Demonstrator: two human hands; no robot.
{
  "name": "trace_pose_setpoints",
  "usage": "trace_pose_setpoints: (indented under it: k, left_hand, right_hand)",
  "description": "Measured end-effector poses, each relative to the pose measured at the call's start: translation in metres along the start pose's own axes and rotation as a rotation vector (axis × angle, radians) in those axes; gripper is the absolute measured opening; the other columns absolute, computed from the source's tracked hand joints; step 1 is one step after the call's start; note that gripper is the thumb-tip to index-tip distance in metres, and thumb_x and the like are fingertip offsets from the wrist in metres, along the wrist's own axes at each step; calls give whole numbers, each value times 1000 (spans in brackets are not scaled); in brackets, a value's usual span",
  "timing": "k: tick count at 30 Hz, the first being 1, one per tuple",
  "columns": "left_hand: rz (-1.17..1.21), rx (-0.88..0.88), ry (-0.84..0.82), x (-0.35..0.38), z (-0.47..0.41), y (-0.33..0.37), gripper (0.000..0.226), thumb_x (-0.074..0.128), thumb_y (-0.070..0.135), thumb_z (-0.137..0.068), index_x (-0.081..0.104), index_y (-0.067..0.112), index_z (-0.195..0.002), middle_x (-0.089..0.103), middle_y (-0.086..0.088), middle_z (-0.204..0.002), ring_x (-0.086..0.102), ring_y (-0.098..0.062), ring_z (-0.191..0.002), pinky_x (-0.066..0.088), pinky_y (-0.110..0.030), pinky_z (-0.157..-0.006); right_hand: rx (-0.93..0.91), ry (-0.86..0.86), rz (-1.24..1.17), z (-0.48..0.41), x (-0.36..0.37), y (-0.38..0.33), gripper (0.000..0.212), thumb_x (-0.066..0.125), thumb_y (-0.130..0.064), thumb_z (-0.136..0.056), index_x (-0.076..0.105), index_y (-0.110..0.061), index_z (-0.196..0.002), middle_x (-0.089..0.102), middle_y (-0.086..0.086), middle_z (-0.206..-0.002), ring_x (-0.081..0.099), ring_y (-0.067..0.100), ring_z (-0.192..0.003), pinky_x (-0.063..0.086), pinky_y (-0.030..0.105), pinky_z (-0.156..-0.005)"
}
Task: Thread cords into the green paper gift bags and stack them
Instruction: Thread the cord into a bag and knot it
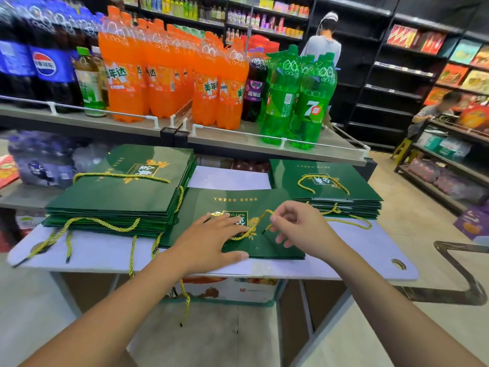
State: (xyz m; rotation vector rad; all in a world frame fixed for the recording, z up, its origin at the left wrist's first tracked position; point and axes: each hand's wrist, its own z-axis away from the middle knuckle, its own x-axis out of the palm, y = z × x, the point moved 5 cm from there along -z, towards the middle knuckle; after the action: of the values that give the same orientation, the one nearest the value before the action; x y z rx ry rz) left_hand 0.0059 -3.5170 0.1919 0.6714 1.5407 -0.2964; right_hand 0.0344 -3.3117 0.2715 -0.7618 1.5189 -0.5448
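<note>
Head view: we see the fingers of the right hand pinching a gold twisted cord near its dark tip, thumb against forefinger, the other fingers loosely curled above the paper. The cord rises in a small arch from under the left hand, whose fingers lie straight and a little spread, pressing flat on a green gift bag. That bag lies folded flat at the middle of the white desk, its gold emblem partly covered by the left hand, and we can make out a small punched hole close to its near edge, just below the pinched cord end. To the left, touching the bag's edge, stands a tall stack of green bags with cords already looped across the top, and several loose cord ends trail over the desk's front edge. To the right sits a lower stack, also corded. Behind the desk runs a grey shelf carrying orange soda bottles and green soda bottles.
</note>
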Motion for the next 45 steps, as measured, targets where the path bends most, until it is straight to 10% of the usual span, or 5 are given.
trace_pose_setpoints:
  k: [34, 45]
  left_hand:
    - [38, -12, 41, -3, 12, -14, 72, 38, 83, -90, 31, 50, -154, 19, 23, -167, 10, -1, -155, 4, -38, -129]
    - [143, 2, 112, -6, 14, -14, 71, 39, 82, -87, 44, 46, -147, 30, 19, -164, 16, -2, -154, 10, -40, -129]
  right_hand:
    - [73, -236, -364, -17, 32, 13, 13, 69, 0, -95, 68, -1, -108, 78, 17, -96, 77, 25, -93, 62, 28, -79]
    - [-114, -202, -107, -19, 42, 11, 13, 83, -11, -86, 73, -13, -96, 79, 4, -80, 72, 10, -74, 58, 34, -77]
